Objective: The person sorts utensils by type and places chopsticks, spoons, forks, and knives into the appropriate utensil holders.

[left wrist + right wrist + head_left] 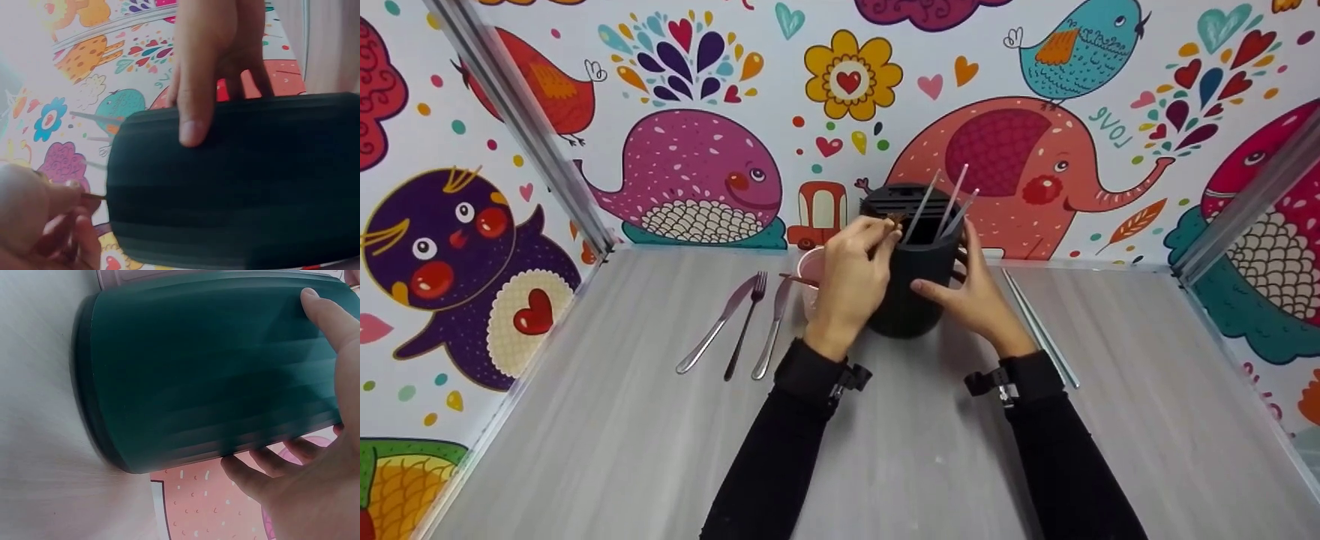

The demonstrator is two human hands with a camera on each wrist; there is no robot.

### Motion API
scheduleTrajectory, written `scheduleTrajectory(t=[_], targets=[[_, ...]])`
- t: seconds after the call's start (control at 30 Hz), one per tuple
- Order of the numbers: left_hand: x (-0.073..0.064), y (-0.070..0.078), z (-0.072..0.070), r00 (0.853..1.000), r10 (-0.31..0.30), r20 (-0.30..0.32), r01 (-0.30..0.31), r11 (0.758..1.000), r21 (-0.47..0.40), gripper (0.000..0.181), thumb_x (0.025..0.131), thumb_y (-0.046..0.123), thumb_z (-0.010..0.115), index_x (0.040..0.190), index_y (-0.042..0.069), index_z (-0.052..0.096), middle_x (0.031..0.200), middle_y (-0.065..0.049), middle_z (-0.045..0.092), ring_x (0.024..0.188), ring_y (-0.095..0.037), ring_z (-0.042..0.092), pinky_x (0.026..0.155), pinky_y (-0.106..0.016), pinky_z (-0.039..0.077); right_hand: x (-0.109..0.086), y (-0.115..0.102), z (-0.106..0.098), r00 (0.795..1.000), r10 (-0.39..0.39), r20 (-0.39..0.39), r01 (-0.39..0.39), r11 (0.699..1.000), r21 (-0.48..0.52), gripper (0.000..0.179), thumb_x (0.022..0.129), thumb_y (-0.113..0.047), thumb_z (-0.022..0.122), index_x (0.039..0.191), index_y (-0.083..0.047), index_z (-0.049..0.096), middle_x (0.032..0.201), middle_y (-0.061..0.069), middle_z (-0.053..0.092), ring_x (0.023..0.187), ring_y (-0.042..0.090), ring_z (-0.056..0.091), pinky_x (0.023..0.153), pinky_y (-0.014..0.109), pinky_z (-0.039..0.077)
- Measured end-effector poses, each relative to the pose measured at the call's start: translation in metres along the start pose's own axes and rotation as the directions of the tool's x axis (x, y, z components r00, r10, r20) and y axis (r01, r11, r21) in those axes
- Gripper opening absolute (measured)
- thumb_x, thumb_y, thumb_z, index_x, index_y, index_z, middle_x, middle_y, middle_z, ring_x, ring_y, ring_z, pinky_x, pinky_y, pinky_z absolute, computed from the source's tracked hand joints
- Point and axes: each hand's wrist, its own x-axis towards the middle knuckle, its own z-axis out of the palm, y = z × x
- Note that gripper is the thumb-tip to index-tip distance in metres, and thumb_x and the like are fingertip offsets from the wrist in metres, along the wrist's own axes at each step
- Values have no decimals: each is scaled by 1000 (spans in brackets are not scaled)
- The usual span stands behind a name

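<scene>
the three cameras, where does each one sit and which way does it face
Head: above, facing forward and down at the table; both hands and sleeves show at the dark holder.
Left wrist: beside the left hand, facing the holder; right thumb shows.
Right wrist: behind the right hand, facing the holder.
All three share the holder.
</scene>
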Motion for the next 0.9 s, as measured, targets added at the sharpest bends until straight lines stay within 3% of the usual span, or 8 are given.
scheduleTrajectory(t=[0.13,0.33,0.63,0.9], targets=[[-3,0,7,998,-49,-34,52,995,91,21,108,22,73,115,6,86,102,-7,71,91,-19,72,80,-32,59,0,-1,0,1000,-3,6,3,1000,-15,128,92,-34,92,179,-29,-1,183,10,26,168,37,30,135,59,34],[-5,-4,14,994,-93,-60,102,977,187,22,107,26,74,118,13,88,81,-6,62,67,-19,58,61,-29,38,0,2,0,1000,3,5,-3,1000,-15,128,92,-35,92,179,-28,-1,183,11,26,168,38,31,133,60,36],[-4,-1,15,992,-110,-57,120,972,202,24,107,23,72,121,10,87,84,-6,76,78,-23,75,66,-36,56,0,-3,-1,1000,21,16,-21,1000,-23,127,92,-37,92,179,-33,-1,184,9,24,167,38,33,131,60,39],[-7,1,16,992,-96,-79,112,963,244,22,106,24,73,111,10,88,77,-5,73,75,-26,75,65,-40,56,-1,0,0,1000,11,8,-11,1000,-7,127,93,-35,92,179,-32,-2,182,14,26,166,40,34,130,62,40]])
